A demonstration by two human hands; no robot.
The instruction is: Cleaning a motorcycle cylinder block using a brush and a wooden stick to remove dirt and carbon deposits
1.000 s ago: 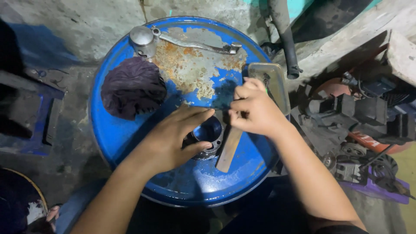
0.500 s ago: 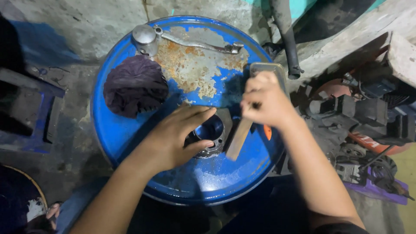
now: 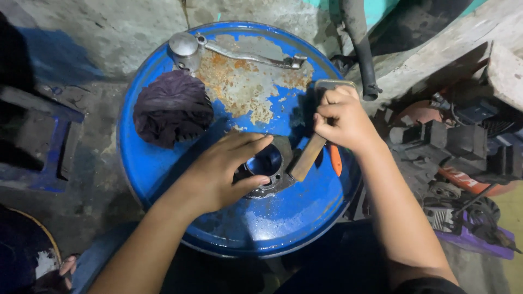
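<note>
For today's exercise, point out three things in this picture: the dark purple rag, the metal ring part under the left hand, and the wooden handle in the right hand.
dark purple rag [image 3: 173, 108], head view, middle of the bundle.
metal ring part [image 3: 267, 161], head view, its blue-lit inside.
wooden handle [image 3: 306, 158], head view, lower half of the shaft.
</note>
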